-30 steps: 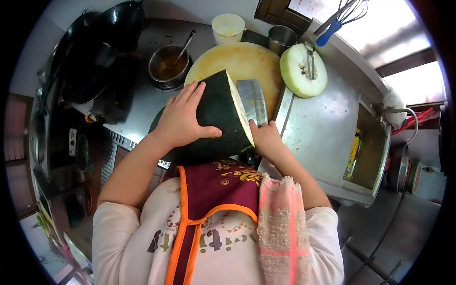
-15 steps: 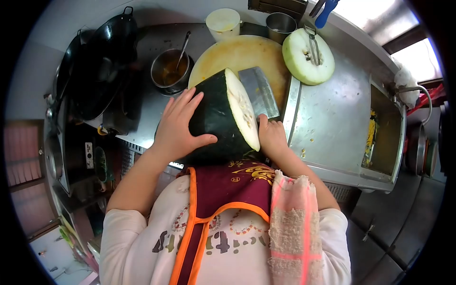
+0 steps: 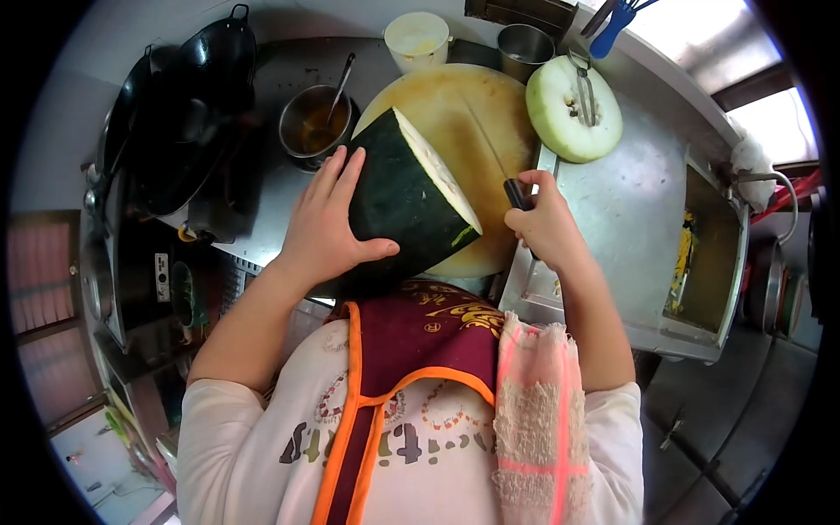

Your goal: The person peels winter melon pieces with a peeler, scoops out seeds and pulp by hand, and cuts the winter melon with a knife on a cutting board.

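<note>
A big dark-green winter melon [image 3: 398,197] lies on the round cutting board [image 3: 446,96], its white cut face turned to the right. My left hand [image 3: 328,227] rests on the melon's left side, fingers stretched and thumb apart. In my right hand [image 3: 549,223] is the black handle of a cleaver [image 3: 514,191]. Its blade is seen almost edge-on and points away over the board, to the right of the cut face. Blade and melon are apart.
A peeled melon round [image 3: 560,114] with a peeler [image 3: 586,96] on it stands right of the board. Behind are a white tub [image 3: 416,44] and a metal pot [image 3: 525,48]. A pot with a spoon [image 3: 339,92] sits left, near dark woks [image 3: 197,114]. A sink [image 3: 713,254] lies far right.
The cleaver's blade has turned from lying broadside to nearly edge-on, and my right hand has moved right and up with it. The melon has turned, its cut face now less visible.
</note>
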The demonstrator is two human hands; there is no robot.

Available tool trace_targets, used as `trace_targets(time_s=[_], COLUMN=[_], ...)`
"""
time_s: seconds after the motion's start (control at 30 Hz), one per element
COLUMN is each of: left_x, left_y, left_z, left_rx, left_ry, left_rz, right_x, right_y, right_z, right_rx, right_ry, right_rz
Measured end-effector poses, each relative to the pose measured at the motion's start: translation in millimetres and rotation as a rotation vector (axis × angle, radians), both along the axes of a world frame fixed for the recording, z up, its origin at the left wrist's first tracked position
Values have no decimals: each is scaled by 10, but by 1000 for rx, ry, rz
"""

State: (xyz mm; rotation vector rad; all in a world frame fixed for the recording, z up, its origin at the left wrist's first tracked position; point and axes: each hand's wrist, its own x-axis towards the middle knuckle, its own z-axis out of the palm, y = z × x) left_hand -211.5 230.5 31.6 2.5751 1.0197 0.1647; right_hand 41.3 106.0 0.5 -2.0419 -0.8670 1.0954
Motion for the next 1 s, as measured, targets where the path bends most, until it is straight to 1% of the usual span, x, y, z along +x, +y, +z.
trace_targets(time_s=[0.03, 0.07, 0.17, 0.27, 0.3, 0.37, 0.4, 0.5, 0.63, 0.8, 1.0], left_x=[52, 102, 199, 237, 259, 314, 336, 368, 348, 352, 339], left_y=[-11, -29, -109, -181, -192, -196, -183, -162, -94, -99, -76], left_z=[39, 63, 84, 36, 25, 1, -18, -61, -51, -7, 26], left_rx=[3, 3, 55, 78, 88, 108, 90, 91, -45, -94, -160], left_ry=[22, 45, 78, 33, 27, 14, -22, -54, -56, -30, -63], left_rz=[2, 4, -35, -83, -93, -117, -126, -135, -109, -107, -110], right_x=[-13, -41, -210, -413, -462, -589, -637, -731, -771, -809, -834], right_y=[-43, -129, -292, -540, -627, -736, -782, -824, -846, -872, -863], right_z=[101, 85, 515, 653, 656, 560, 590, 632, 647, 634, 593], right_rx=[-30, 86, 145, 326, 341, 565, 543, 588, 564, 523, 473], right_ry=[70, -9, 168, 149, 150, -123, -174, -311, -442, -477, -450], right_rz=[-33, -32, -97, -70, -30, 126, 168, 222, 261, 267, 205])
